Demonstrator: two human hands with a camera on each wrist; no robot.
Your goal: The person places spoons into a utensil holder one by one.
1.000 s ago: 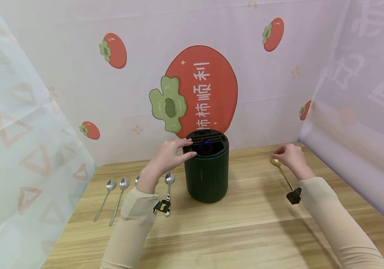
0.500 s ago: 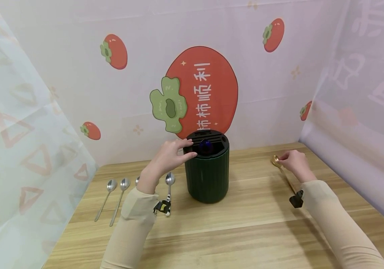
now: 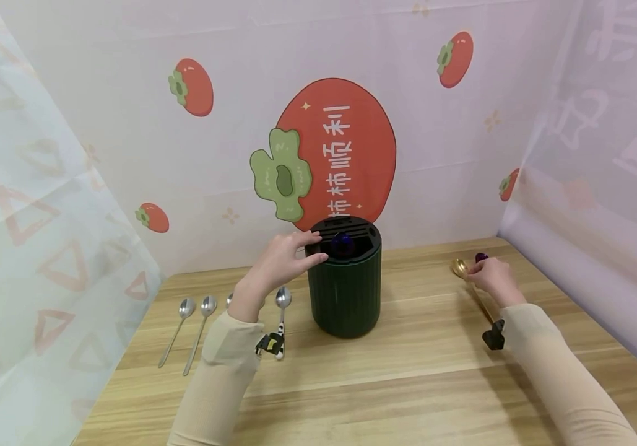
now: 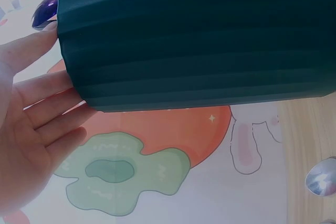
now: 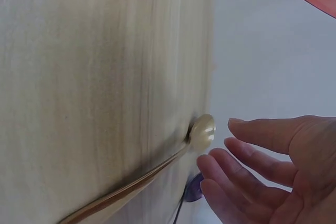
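My left hand (image 3: 279, 263) rests at the rim of a dark green ribbed utensil holder (image 3: 345, 297), thumb and fingertips touching its left side. The left wrist view shows those fingers nearly straight against the rim. A shiny purple spoon (image 3: 343, 243) stands in the holder, its bowl upward. On the far right, my right hand (image 3: 493, 279) hovers with loosely bent fingers. A gold spoon (image 5: 202, 132) lies just left of it, and another purple spoon (image 5: 195, 188) lies beyond, partly hidden by the fingers. In the right wrist view nothing is between thumb and fingers.
Several silver spoons lie on the left of the wooden table (image 3: 363, 396), among them a spoon (image 3: 283, 297) with a black-and-white patterned handle. My left arm partly covers them. A printed cloth backdrop (image 3: 429, 136) rises behind the table.
My right hand has moved right and slightly toward me, off the gold spoon's bowl. The purple spoon beyond it has come into sight. My left hand stays at the holder's rim.
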